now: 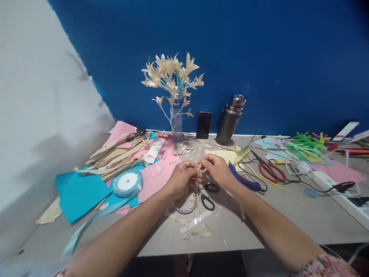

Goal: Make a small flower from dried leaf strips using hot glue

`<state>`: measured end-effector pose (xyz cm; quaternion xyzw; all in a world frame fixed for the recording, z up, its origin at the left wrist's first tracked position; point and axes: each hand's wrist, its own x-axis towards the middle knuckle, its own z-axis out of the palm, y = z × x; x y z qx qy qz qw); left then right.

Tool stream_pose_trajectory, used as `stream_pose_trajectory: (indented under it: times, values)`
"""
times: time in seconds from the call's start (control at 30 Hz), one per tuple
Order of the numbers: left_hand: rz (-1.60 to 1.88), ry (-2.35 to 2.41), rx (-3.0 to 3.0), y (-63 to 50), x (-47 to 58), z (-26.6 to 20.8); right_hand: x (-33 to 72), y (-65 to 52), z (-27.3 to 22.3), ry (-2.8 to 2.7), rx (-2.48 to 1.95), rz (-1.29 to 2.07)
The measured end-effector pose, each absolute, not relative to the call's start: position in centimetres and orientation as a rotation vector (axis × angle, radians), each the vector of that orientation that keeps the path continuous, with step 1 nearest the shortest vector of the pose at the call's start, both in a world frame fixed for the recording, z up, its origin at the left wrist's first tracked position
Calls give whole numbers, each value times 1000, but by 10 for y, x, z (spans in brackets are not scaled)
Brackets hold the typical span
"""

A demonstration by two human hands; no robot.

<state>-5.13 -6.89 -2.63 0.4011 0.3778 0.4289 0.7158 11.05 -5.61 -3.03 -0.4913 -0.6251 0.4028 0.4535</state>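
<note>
My left hand [185, 177] is closed in a pinch on a thin beige cord [186, 211], which hangs below it in a loop. Close beside it, the fingertips of my right hand [216, 168] pinch the upper end of the same strand; what exactly lies between them is too small to make out. Under the hands lie black-handled scissors [208, 202], their blades partly hidden. A clear plastic strip [196, 222] and pale dried husk scraps [198, 233] are scattered on the table in front.
Left are a ribbon roll [127, 182], teal paper [80, 192] and dried husks [112, 157]. Behind stand a vase of husk flowers [176, 119], a phone [204, 125] and a thermos [230, 121]. Right are a blue glue gun [244, 180], red-handled scissors [271, 172] and a power strip [343, 198].
</note>
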Motion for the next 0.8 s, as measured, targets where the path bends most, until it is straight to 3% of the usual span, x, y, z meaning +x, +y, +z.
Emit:
stream_pose_trajectory:
  times: [0.43,0.63,0.8]
  values:
    - [896,762,791,-65,-55,-30,108,-62,-22,-1681,-1362,670]
    - [844,803,760,-64,-56,-31,107,-63,-24,-1666,-1340,715]
    - [859,858,765,-63,-55,-32,109,-60,-24,-1533,-1272,951]
